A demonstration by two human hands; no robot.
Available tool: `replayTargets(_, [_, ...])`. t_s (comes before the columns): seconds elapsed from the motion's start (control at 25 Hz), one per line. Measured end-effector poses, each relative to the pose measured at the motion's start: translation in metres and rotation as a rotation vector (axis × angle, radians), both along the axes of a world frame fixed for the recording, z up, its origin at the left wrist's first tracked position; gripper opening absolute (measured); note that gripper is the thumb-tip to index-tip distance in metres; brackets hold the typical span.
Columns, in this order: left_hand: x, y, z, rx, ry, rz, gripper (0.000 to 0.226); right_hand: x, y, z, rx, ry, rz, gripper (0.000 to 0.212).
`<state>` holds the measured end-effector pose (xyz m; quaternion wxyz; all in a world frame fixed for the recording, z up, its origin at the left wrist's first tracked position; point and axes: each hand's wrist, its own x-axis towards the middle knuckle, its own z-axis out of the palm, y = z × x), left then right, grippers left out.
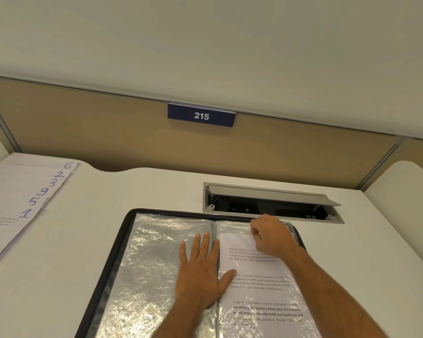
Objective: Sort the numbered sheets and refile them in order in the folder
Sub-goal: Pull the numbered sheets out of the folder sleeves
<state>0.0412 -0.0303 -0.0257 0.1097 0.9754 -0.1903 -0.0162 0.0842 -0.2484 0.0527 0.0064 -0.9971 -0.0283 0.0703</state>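
The folder (122,264) lies open on the surface (83,228) before me, spine running away from me. My left hand (200,272) presses flat beside the spine; my right hand (271,235) pinches the top edge of a printed sheet (259,284) in the right-hand sleeve, its long axis parallel to the spine.

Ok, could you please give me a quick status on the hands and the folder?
Left hand flat on open folder. Right hand pinching printed sheet at sleeve top. Numbered stack waits far left. Nothing in the way.
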Motion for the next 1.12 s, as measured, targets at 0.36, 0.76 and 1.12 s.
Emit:
replayTargets(0.36, [0.002, -0.002, -0.012, -0.067, 0.019, -0.025, 0.085, 0.031, -0.011, 0.023, 0.295, 0.275, -0.256, 0.017])
replayTargets(0.76, [0.002, -0.003, -0.014, -0.103, -0.044, 0.014, 0.085, 0.049, -0.005, 0.028, 0.247, 0.522, -0.278, 0.028])
replayTargets(1.12, [0.001, -0.003, -0.014, -0.125, -0.076, -0.001, 0.098, 0.057, -0.004, 0.013, 0.125, 0.133, -0.193, 0.004])
